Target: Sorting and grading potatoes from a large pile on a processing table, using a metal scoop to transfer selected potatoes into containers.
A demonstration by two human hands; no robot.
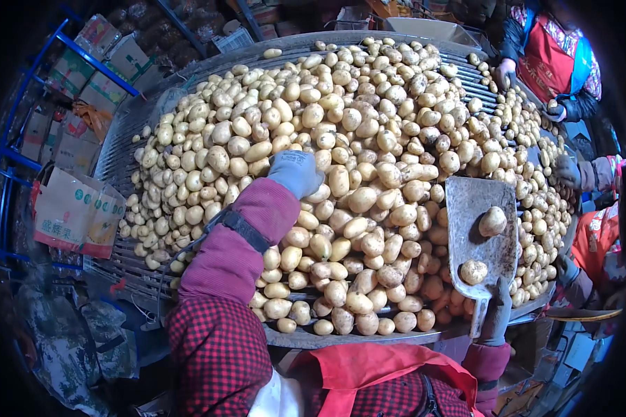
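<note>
Potato heap (341,174) covers the slatted sorting bench (118,160); its near slope ends at the bench lip, between the two grips. L hand (295,172), gloved, lies on the heap w/ fingers buried, so grip state can't be told. R hand (497,316) is clamped on the handle of a metal scoop (476,229), blade up & away from the grip, w/ two potatoes (492,221) loose on it. Risks, as judged: pulling at the slope could roll tubers off the lip; tilting the scoop could drop its load.

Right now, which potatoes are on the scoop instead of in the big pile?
Two potatoes lie on the grey scoop in the right hand, one above the other, apart from the pile.
</note>
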